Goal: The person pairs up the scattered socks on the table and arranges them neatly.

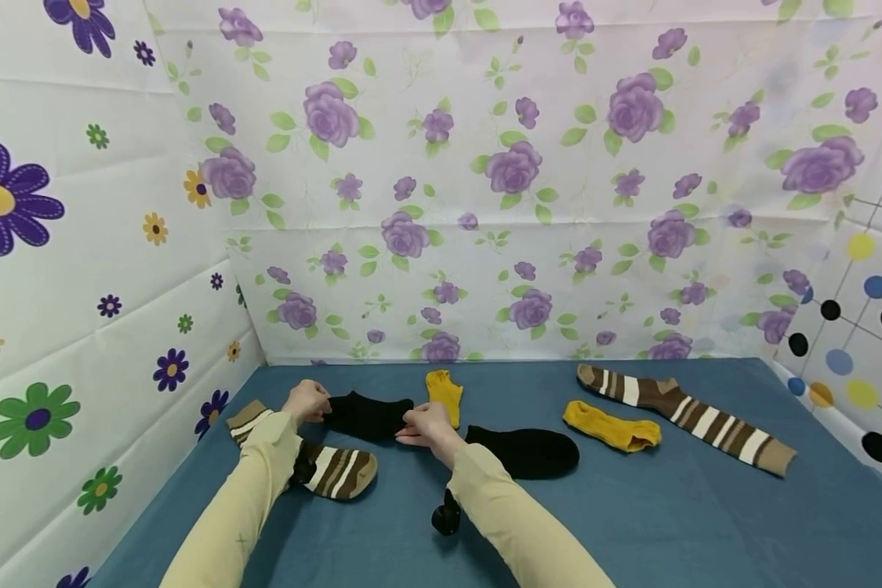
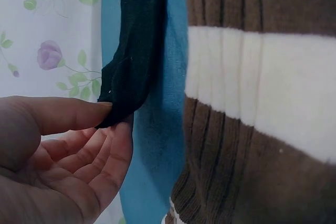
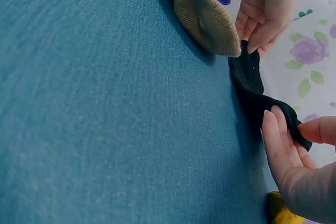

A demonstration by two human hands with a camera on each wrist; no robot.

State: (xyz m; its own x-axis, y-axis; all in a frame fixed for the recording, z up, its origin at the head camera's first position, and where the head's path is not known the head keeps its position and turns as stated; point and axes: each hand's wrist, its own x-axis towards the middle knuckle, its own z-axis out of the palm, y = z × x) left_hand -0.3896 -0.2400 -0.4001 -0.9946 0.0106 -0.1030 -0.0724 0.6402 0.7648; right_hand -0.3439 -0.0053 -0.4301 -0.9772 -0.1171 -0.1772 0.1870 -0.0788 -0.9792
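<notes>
Apparently, straightening is in hand: in the head view, left hand (image 1: 307,401) and right hand (image 1: 428,425) pinch opposite ends of a black sock (image 1: 367,416), its likely mate (image 1: 525,454) toward three o'clock. Left wrist: striped sock (image 2: 257,98) at three o'clock. Right wrist: fabric runs toward eleven o'clock; even lowering seems called for next.

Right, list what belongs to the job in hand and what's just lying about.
Job in hand:
held black sock, pinched between left hand and right hand

Lying about:
other black sock, possibly its match
middle yellow sock
right yellow sock
left striped sock
right striped sock
</notes>
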